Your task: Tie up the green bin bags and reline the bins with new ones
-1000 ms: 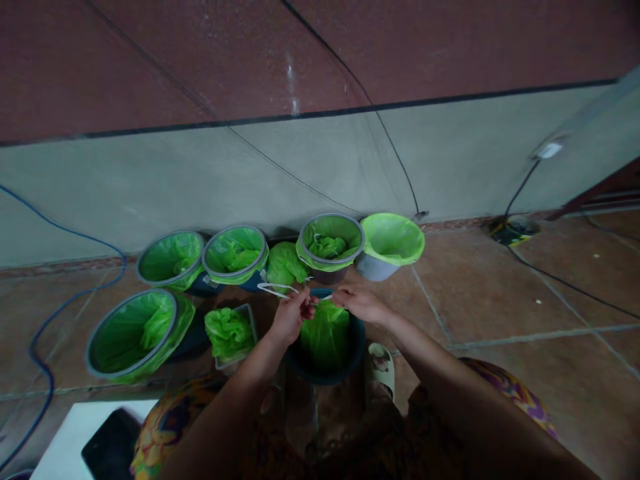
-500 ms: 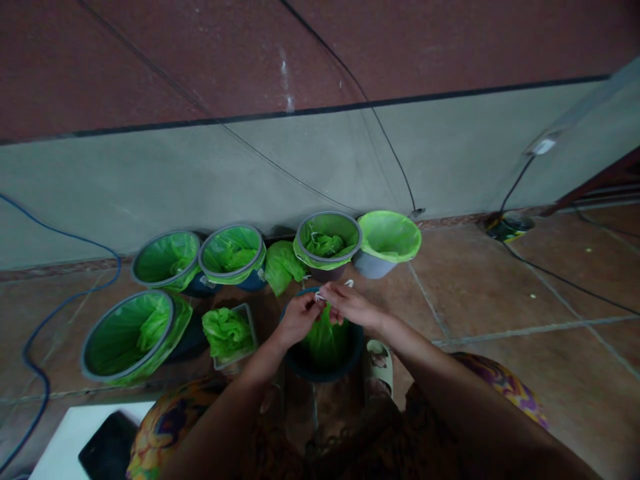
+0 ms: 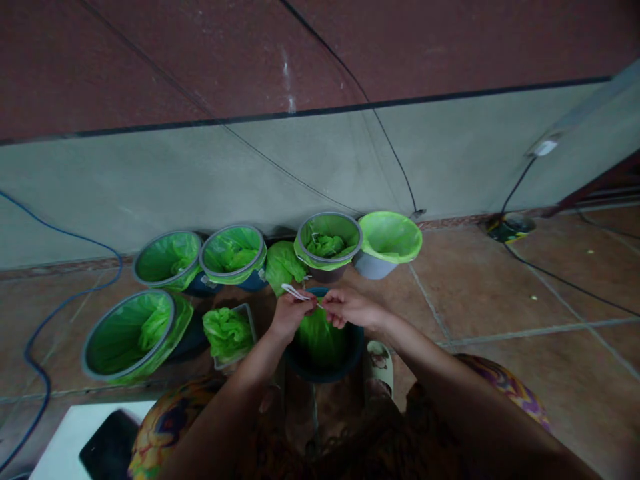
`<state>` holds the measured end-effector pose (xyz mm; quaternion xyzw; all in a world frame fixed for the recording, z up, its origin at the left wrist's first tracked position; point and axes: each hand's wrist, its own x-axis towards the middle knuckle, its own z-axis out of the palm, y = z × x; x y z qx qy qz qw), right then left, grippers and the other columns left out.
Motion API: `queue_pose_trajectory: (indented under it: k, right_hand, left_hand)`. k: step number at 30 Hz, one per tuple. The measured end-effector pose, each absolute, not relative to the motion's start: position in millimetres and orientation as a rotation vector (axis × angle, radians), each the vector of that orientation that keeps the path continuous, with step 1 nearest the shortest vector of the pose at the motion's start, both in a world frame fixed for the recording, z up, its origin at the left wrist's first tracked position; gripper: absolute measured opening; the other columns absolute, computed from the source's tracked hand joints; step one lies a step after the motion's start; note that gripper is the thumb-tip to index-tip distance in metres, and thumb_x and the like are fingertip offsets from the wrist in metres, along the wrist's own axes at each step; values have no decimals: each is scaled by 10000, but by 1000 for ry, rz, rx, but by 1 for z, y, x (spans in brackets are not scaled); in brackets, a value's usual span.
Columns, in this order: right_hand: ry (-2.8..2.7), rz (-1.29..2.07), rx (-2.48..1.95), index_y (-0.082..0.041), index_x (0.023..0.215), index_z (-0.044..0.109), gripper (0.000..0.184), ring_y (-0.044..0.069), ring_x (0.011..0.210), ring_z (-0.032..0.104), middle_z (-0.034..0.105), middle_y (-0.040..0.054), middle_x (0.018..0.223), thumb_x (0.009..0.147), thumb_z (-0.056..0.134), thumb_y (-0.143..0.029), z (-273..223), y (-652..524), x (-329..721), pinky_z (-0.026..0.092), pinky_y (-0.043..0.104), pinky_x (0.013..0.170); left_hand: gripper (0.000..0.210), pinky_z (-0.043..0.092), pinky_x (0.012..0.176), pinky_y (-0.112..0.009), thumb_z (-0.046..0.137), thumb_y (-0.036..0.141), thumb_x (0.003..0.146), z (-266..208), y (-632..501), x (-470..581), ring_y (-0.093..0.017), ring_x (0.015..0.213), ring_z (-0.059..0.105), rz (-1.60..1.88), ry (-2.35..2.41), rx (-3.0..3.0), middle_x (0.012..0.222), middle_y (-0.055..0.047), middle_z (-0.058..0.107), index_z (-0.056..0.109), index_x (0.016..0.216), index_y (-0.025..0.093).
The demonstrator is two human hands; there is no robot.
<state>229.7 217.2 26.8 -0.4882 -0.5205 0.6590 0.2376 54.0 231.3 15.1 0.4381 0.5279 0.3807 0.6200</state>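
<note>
Hands (image 3: pixel 289 316) wider apart, bin label (image 3: pixel 262 274) illegible

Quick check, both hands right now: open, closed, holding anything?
Left hand: closed, pinching a white cord above the green bag.
Right hand: closed, fingertips seemingly pinching the cord too.

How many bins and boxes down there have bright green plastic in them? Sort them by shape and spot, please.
Round bins along the wall: 4
Round bin, front left: 1
Round bin, front centre: 1
Rectangular box: 1
Total: 7
</note>
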Motion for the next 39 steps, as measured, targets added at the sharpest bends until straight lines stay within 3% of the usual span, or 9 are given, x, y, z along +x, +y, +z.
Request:
queue_pose_trajectory:
  k: [4,8,15,21,26,33,39]
  right_hand:
    - [-1626,1661,-1539,-169,829,599,122,77,466,523,612,-17,600,849,590,-289,15,220,232,389,166,424]
    - [-1755,1526,-1619,-167,790,631,128,78,475,505,602,-21,590,831,578,-276,18,221,235,360,176,442]
    - [-1836,1229,-1521,-159,818,680,182,102,643,520,628,-6,709,841,522,-246,25,227,238,363,214,594]
    - [-1592,1591,-1315,-147,772,686,298,76,529,374,524,-36,590,845,559,-407,33,223,232,287,215,503]
    - [-1366,1700,-1330,-141,798,711,356,62,484,334,555,-21,595,785,637,-488,32,219,230,225,212,439]
    - [-1563,1355,-1473,-156,688,712,249,85,549,466,603,-13,602,796,596,-348,22,222,228,325,211,509]
    - [-1868,814,-2018,-210,684,725,123,193,705,622,686,61,676,762,656,-275,14,219,234,425,271,621]
  left_hand:
    - [50,470,650,-250,689,136,624,17,234,51,-134,627,610,835,1303,1372,628,7,666,691,666,163]
    - [90,481,690,-242,620,137,699,20,234,49,-137,693,631,812,1227,1578,702,-3,687,697,732,170]
    - [171,481,551,-212,559,166,760,12,226,57,-107,570,616,959,1157,1470,778,-1,677,668,891,176]
    - [228,502,521,-232,653,267,750,15,222,63,-114,537,616,1013,1139,1280,806,-9,685,659,960,178]
    - [127,494,560,-237,682,261,720,21,223,63,-127,542,620,984,1175,1219,637,8,669,667,802,166]
    - [103,458,597,-228,701,258,694,19,227,58,-119,574,595,874,1156,1296,620,-6,677,686,688,156]
    - [86,384,536,-210,650,174,684,-2,228,45,-105,533,522,748,1399,1561,552,15,622,681,604,172]
